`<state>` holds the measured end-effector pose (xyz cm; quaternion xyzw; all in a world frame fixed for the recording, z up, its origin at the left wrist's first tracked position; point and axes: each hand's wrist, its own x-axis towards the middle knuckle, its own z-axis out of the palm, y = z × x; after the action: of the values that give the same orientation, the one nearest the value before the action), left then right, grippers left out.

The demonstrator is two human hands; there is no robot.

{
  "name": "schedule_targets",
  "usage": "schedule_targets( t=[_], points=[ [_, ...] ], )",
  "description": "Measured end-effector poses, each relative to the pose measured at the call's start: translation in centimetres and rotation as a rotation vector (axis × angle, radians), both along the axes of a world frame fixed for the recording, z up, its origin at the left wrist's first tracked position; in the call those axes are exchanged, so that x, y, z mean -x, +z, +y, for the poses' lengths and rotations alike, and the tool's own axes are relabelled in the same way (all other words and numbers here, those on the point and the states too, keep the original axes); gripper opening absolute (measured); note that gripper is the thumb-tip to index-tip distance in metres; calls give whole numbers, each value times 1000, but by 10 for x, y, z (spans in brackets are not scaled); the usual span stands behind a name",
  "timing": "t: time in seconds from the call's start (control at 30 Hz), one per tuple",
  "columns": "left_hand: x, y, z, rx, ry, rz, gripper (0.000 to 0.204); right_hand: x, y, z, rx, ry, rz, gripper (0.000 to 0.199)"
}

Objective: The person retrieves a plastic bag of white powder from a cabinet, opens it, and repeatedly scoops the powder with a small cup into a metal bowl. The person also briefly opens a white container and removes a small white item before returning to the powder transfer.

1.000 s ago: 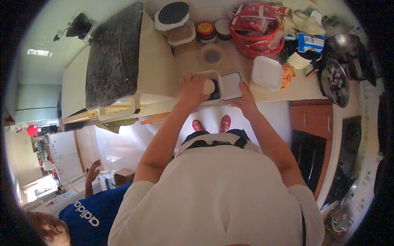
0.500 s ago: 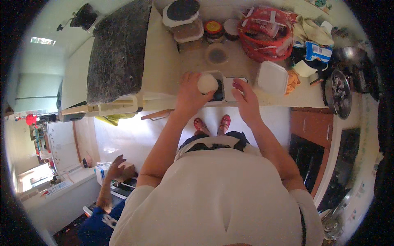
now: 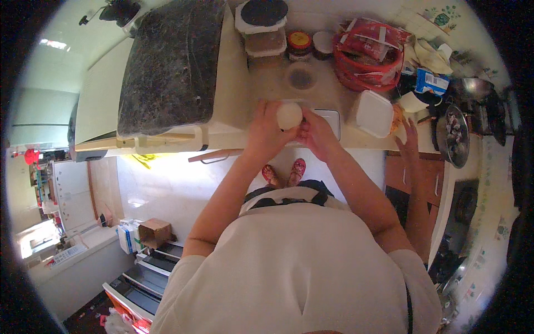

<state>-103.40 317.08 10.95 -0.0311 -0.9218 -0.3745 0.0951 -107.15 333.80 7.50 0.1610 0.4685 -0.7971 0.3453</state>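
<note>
My left hand [image 3: 265, 129] is closed round the side of a pale round thing [image 3: 289, 116], smooth and whitish, whose kind I cannot make out. Close against its right side is my right hand [image 3: 318, 133], fingers curled in and their tips near the left fingertips. What those right fingers hold, if anything, is hidden. Both hands are over the counter's front edge and cover most of what lies beneath them. Just right of them lies a flat white rectangular piece with a dark rim [image 3: 332, 122].
Another person's hand [image 3: 410, 136] reaches in from the right, beside an orange cloth [image 3: 397, 118] and a white square tub [image 3: 374, 114]. Behind stand lidded jars [image 3: 300, 44] and a red basket [image 3: 367, 69]. A metal pan [image 3: 455, 136] sits far right; a dark-covered appliance [image 3: 172, 67] is left.
My right hand has moved left, up against the pale round thing and my left hand. The other person's hand at lower left is gone; a hand now shows at the right.
</note>
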Motion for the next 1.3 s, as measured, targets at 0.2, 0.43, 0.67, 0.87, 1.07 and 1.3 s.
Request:
schedule_targets(
  t=[0.2, 0.43, 0.67, 0.87, 1.07, 1.3],
  points=[
    [2, 13, -5, -38, -78, -73, 68, 0, 1, -3, 86, -80, 86, 47],
    [8, 19, -15, 27, -85, -106, 69, -8, 4, 25, -486, -73, 418, 33],
    [6, 17, -10, -6, -122, -146, 68, -34, -78, 93, -1417, 58, 927, 27],
    [-5, 72, -3, 84, -219, -37, 67, -29, -107, 102, -1612, 193, 673, 29],
    [-20, 170, 0, 82, -156, 52, 61, -19, -115, 105, -1563, 45, 753, 17],
    [-6, 247, -60, 156, 128, 228, 51, -22, -126, 114, -1551, 130, 770, 33]
  ],
)
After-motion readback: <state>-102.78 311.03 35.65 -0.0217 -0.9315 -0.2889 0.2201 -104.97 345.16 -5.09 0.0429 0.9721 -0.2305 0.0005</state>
